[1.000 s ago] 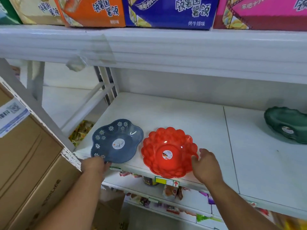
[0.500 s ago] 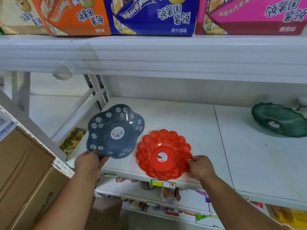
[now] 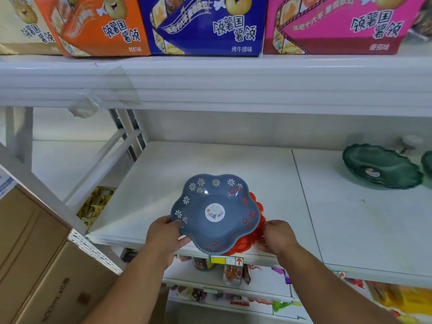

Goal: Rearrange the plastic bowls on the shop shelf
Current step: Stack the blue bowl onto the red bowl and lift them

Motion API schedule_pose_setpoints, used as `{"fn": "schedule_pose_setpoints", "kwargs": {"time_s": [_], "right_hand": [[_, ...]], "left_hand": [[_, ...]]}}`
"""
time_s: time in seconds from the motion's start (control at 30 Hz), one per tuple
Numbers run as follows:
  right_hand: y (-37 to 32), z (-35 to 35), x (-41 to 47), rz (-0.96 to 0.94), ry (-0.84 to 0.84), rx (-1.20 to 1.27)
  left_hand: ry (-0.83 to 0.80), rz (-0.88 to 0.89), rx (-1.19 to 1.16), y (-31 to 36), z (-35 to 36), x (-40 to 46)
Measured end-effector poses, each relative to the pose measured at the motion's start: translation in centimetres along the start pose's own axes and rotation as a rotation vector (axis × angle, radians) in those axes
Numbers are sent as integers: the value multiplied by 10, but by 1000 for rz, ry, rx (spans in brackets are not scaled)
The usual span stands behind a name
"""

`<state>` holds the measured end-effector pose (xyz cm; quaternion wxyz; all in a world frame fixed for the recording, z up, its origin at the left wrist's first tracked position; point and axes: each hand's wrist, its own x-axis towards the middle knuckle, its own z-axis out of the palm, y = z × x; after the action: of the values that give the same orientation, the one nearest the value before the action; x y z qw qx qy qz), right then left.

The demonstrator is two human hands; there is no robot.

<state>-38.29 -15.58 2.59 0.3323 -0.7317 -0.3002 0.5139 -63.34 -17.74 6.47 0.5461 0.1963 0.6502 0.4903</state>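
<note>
A blue flower-shaped bowl (image 3: 215,211) with daisy cut-outs lies on top of a red scalloped bowl (image 3: 256,232), which shows only along its right and lower rim. Both are at the front edge of the white shelf (image 3: 233,164). My left hand (image 3: 164,235) grips the blue bowl's left rim. My right hand (image 3: 277,237) holds the red bowl's right rim. A dark green bowl (image 3: 381,167) rests at the back right of the shelf, and a second green bowl (image 3: 427,163) is cut off by the frame's right edge.
Snack boxes (image 3: 203,24) line the shelf above. Cardboard cartons (image 3: 35,260) stand at the lower left beside a slanted perforated upright (image 3: 91,246). Packaged snacks (image 3: 233,274) fill the lower shelves. A price tag (image 3: 225,260) sits on the shelf's front lip.
My left hand lifted the blue bowl from the left and set it over the red bowl. My right hand stayed on the red bowl's rim.
</note>
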Motion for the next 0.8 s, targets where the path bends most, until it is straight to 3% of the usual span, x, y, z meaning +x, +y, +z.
{"fn": "schedule_pose_setpoints", "kwargs": {"time_s": [0.43,0.63,0.8], "right_hand": [[-3,0,0,17,-7,-63],[-2,-1,-4,-2,9,-42],[-1,1,-5,-61,51,-78]], "left_hand": [[8,-40,106,-3,10,6],[51,-6,270,-10,7,16],[-46,-87,178,-4,9,16]]}}
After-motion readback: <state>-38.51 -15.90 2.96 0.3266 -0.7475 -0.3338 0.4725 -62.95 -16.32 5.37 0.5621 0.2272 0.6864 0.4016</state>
